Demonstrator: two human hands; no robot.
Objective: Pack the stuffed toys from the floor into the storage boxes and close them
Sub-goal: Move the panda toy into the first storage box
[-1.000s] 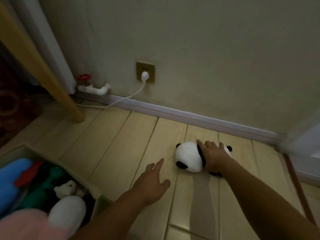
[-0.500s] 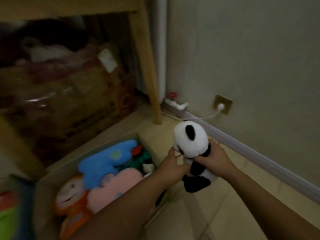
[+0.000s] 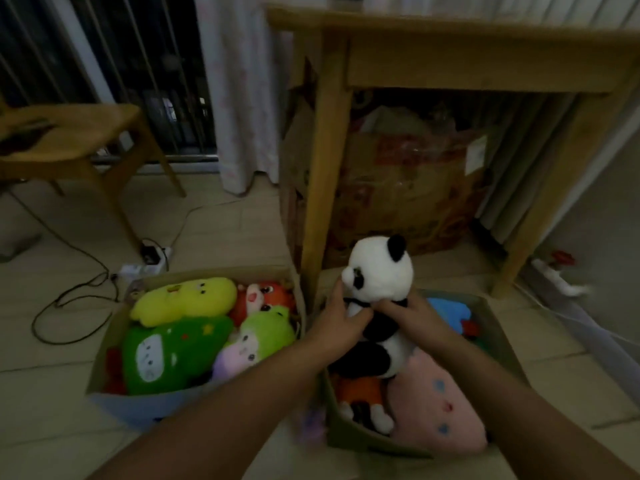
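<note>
1. Dim room, pale tiled floor [image 3: 242, 237], wooden table [image 3: 450, 53] across the upper right of the frame, cables trailing at left.
2. Holding the panda [image 3: 375, 292] just right of centre, upright over the right box [image 3: 360, 439]: left hand [image 3: 337, 322] and right hand [image 3: 412, 318] both wrapped snug around its middle.
3. Probably best to tip it sideways and press down into the gap between the pink plush [image 3: 436, 403] and the orange toy [image 3: 360, 388], so flaps can close later.
4. Left box [image 3: 114, 407] at lower left looks stuffed already, so skip it.
5. Looks-wise: white round head, black ear and eye patch, black limbs, soft and squashy by the look of it.
</note>
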